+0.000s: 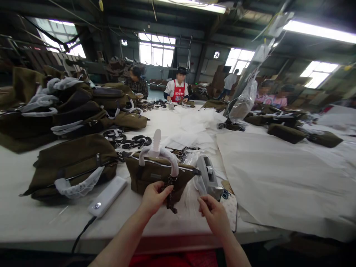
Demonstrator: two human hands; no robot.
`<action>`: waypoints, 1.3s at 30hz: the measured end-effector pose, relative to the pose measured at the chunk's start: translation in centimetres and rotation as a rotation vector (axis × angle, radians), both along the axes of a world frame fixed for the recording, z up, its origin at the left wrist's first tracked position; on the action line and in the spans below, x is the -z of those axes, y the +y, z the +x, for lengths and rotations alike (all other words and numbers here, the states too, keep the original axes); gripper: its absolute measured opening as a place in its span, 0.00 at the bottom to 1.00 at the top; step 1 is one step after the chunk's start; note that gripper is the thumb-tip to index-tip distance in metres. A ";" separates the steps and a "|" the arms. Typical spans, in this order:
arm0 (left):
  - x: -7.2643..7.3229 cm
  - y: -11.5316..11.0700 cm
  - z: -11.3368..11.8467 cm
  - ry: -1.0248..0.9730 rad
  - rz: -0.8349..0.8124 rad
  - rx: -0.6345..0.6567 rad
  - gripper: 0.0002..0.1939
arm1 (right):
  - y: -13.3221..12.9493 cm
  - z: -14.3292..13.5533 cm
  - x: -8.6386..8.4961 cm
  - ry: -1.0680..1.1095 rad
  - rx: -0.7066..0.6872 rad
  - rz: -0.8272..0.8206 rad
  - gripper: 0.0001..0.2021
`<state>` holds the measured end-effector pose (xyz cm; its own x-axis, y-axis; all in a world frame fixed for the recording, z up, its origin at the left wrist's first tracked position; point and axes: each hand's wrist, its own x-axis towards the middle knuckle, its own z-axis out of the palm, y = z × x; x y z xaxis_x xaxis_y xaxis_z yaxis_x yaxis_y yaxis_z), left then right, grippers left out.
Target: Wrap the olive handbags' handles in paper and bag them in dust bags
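Observation:
A small olive-brown handbag (155,172) stands upright in front of me, its zipper along the top and its handle (174,163) wrapped in white film. From the handle's base hangs a dark braided tassel (170,198), pinched between the thumb and fingers of my left hand (155,196). To the right, my right hand (213,213) is closed, fingertips at the end of a clear strip that looks like tape (200,185). That strip lies beside a grey tape dispenser (208,174). A white serrated plastic tab (156,141) sticks up behind the bag's handle.
Another olive bag (75,167) lies left, near a white power bank (107,196) with a black cable. Bags are piled (83,100) behind it. Coiled black straps (139,141) lie beyond the handbag. A phone (229,207) rests right of the dispenser. A person in a red apron (179,91) works opposite.

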<state>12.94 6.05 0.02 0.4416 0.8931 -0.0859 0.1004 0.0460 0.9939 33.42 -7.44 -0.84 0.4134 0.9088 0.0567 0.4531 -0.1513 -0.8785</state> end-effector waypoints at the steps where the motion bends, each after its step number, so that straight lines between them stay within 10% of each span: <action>1: 0.2 0.2 -0.1 0.016 0.015 0.008 0.22 | -0.4 1.1 0.2 -0.048 0.076 0.001 0.18; 13: 1.3 -0.7 0.1 0.126 0.107 0.062 0.21 | -0.8 7.5 2.2 -0.427 0.535 0.058 0.27; 18: 0.6 -0.9 0.0 0.125 0.095 0.034 0.20 | 1.3 9.5 2.2 -0.466 0.394 -0.025 0.29; 25: 0.6 -1.8 -0.4 0.149 0.095 0.057 0.17 | 3.0 6.4 -0.7 -0.653 0.313 0.327 0.20; 32: 0.1 -2.1 -0.5 0.220 0.107 0.047 0.16 | 17.1 7.8 -2.7 -0.763 -0.052 0.078 0.16; 39: 1.7 -1.0 -0.4 0.212 0.041 0.135 0.16 | 29.6 6.0 -0.2 -0.861 -0.183 -0.223 0.15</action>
